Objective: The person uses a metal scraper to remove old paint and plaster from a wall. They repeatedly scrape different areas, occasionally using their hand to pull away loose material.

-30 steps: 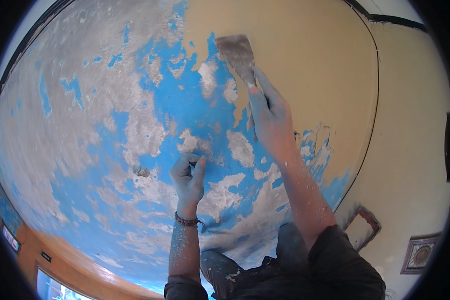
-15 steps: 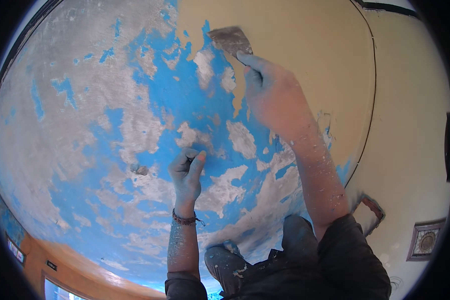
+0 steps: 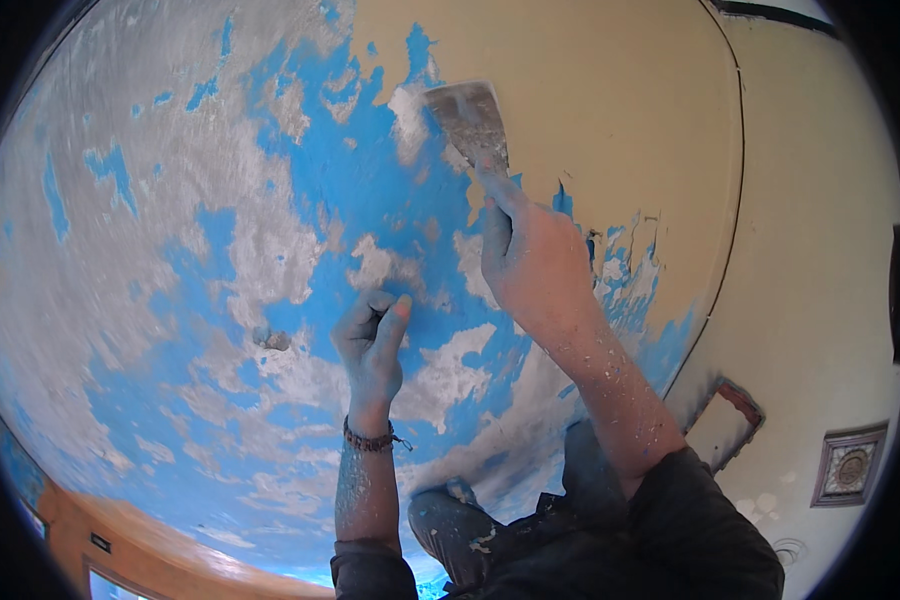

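My right hand grips a putty knife, its forefinger stretched along toward the wide, plaster-smeared metal blade. The blade lies against the broad painted surface, right where cream paint meets exposed blue and bare grey patches; whether its edge bites under the paint cannot be seen. Lower and to the left, my left hand is closed, thumb pressed on the curled fingers in front of the blue area. Anything inside it is hidden. Dust coats both hands, and paint flecks cling to the forearms. A dark braided bracelet circles my left wrist.
Cream paint covers the upper right, with a ragged, flaking patch beside my right forearm. A small lump sits on the surface left of my left hand. Further right are a rectangular wall recess and a framed ornament.
My right hand and the putty knife have come down toward me, the hand slightly left. The flaking patch beside the forearm shows more now. My left hand has barely moved.
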A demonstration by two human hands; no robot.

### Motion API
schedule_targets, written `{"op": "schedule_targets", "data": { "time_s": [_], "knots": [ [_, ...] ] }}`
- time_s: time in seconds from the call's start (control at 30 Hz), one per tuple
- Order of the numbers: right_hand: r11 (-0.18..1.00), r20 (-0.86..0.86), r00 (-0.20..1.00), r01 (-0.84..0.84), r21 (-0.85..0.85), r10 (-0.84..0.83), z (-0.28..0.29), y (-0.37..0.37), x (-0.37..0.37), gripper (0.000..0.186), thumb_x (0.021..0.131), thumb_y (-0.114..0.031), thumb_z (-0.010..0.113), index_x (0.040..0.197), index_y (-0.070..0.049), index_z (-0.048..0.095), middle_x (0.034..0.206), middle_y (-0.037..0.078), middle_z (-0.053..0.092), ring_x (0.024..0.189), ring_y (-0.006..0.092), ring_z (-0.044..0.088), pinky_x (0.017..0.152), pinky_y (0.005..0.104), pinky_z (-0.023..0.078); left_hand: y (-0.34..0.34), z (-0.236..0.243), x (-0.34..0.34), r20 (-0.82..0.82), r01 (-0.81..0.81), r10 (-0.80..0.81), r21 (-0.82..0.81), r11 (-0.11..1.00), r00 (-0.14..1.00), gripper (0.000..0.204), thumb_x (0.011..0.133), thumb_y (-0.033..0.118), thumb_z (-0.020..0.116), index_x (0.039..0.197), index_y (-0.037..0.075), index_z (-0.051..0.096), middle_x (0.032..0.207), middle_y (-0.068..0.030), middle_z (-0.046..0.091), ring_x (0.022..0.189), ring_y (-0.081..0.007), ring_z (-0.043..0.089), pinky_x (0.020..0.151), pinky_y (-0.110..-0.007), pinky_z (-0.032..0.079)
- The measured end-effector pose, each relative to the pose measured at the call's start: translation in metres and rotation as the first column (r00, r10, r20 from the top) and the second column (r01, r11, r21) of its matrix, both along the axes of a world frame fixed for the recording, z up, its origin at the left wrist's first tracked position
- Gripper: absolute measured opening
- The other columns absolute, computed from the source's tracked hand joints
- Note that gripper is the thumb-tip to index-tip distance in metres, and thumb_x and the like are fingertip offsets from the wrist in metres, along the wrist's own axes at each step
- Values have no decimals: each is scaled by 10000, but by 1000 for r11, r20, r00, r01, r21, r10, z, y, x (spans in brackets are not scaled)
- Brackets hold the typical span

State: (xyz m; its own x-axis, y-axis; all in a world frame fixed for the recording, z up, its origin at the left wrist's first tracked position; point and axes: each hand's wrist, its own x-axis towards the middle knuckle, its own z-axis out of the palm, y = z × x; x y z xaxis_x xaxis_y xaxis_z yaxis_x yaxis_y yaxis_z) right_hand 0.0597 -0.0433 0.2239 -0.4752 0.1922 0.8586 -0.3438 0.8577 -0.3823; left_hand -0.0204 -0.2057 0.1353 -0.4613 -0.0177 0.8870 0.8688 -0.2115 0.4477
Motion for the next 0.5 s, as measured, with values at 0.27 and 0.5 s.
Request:
{"op": "schedule_targets", "data": {
  "time_s": [0.27,0.5],
  "knots": [
    [998,-161,986,58,33,-52,40,1,-7,297,894,-134,484,1162,-83,602,785,240,612,731,395,611,683,424,497,3,3,7,75,67,-71,55,996,995,151,824,65,621,689,58,554,686,53,462,617,-46,346,566,-215,259],
    [996,-204,979,47,70,-31,67,5,-12,324,883,-129,485,1187,-94,591,848,241,617,790,377,622,731,428,490,5,2,4,19,18,-19,65,998,1000,223,857,139,641,681,52,536,619,49,436,545,-40,317,484,-233,231]
  ]
}}
